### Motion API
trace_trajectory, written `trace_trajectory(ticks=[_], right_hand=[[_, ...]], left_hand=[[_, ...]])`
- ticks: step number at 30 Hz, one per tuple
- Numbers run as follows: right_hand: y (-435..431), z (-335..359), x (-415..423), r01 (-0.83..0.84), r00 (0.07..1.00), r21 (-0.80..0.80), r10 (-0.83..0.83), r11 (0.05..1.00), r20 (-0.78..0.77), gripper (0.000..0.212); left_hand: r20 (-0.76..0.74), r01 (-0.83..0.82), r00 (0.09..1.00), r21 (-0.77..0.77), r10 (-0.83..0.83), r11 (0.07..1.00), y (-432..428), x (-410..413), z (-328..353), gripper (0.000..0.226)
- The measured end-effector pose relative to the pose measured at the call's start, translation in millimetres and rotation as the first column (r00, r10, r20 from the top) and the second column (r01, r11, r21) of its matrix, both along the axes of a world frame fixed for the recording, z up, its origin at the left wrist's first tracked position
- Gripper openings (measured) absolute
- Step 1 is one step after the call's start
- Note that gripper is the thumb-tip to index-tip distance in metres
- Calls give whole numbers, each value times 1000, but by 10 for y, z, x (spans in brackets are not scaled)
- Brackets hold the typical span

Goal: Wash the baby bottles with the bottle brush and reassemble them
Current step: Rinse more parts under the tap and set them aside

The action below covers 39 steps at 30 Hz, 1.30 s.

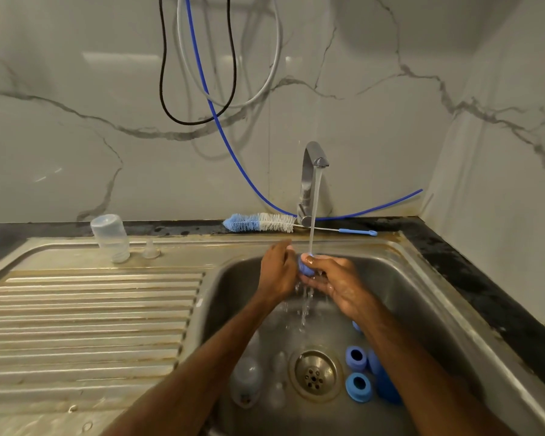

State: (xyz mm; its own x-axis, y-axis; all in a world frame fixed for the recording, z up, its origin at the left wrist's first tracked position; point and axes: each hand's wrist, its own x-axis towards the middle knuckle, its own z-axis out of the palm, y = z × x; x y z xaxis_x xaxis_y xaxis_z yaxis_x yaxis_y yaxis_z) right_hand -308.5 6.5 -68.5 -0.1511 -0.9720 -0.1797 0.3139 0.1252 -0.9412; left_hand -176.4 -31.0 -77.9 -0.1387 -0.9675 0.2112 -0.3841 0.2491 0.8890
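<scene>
Blue cap [306,268] mid-frame under tap [309,184] stream, pinched between left hand [276,272] and right hand [334,281], fingers curled round it. Light, stiff plastic, probably slippery wet, so best gripped by rim.

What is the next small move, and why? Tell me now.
Probably turn the blue piece over in the water stream: the left hand and right hand hold it there, and the water lands only on its top.

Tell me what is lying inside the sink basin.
Around the drain lie a clear bottle, one blue ring and a second ring. The right forearm covers most of a further blue part, so its kind is unclear.
</scene>
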Motion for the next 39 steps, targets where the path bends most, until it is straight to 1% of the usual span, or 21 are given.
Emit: trace_trajectory(ticks=[2, 6, 8, 10, 12, 17, 20, 23, 26, 28, 30, 31, 32, 33, 34, 35, 36, 37, 38, 39], right_hand=[[6, 21, 2, 39, 999, -21, -39, 999, -8, 32], [18, 40, -22, 80, 997, -5, -80, 997, 16, 23], [11, 41, -23, 82, 996, 4, -82, 997, 31, 20], [5, 50, -17, 89, 995, 9, -89, 996, 48, 17], [-10, 49, -22, 87, 996, 8, -87, 996, 32, 16], [-19, 19, -35, 64, 998, 6, -64, 998, 14, 19], [-8, 57, -41, 79, 995, 10, -78, 997, -63, 22], [3, 38, -61, 108, 963, -9, -107, 994, -248, 34], [-2, 14, -52, 99, 907, -42, -107, 994, -408, 48], [6, 28, -35, 72, 861, -61, -93, 996, -500, 51], [47, 81, 22, 23, 776, -89, -74, 996, -626, 51], [81, 139, 68, -3, 705, -111, -77, 994, -705, 50], [103, 217, 117, -18, 623, -159, -114, 987, -774, 46], [121, 320, 165, -22, 558, -246, -193, 969, -807, 40], [146, 451, 219, -23, 510, -358, -297, 933, -807, 34], [162, 584, 272, -25, 472, -491, -422, 871, -774, 28], [165, 656, 323, -35, 446, -619, -543, 784, -712, 24], [147, 668, 366, -52, 417, -701, -622, 712, -663, 22], [99, 553, 366, -72, 364, -708, -643, 702, -674, 23], [33, 341, 324, -84, 297, -610, -564, 788, -770, 25]], left_hand=[[69, 37, 997, 17, -38, 999, -38, -10, 90, 48], [101, 110, 989, 17, -111, 994, -121, -109, 393, 70], [159, 147, 977, 2, -145, 989, -181, -171, 517, 79], [201, 183, 963, 4, -180, 983, -220, -222, 567, 84], [211, 186, 960, 14, -185, 982, -226, -244, 567, 86], [238, 211, 950, -11, -202, 977, -287, -229, 529, 93], [331, 257, 916, -45, -228, 965, -350, -187, 513, 99], [396, 297, 884, -64, -249, 953, -368, -119, 512, 99], [444, 298, 862, -56, -243, 953, -299, -16, 538, 94], [485, 283, 845, -52, -224, 958, -209, 108, 492, 88], [550, 252, 815, -48, -185, 967, -129, 312, 378, 81], [576, 226, 802, -50, -157, 973, -96, 440, 314, 77], [592, 200, 796, -65, -124, 978, -59, 580, 270, 72], [595, 178, 798, -86, -93, 980, -37, 716, 229, 67], [591, 159, 804, -112, -62, 981, -9, 846, 200, 62], [586, 138, 810, -142, -29, 980, 15, 961, 173, 56], [585, 116, 811, -169, 5, 979, 43, 1063, 153, 51], [587, 94, 809, -191, 37, 977, 62, 1150, 141, 46], [596, 74, 801, -205, 65, 976, 86, 1217, 140, 43], [610, 53, 787, -215, 92, 975, 97, 1272, 131, 41]])
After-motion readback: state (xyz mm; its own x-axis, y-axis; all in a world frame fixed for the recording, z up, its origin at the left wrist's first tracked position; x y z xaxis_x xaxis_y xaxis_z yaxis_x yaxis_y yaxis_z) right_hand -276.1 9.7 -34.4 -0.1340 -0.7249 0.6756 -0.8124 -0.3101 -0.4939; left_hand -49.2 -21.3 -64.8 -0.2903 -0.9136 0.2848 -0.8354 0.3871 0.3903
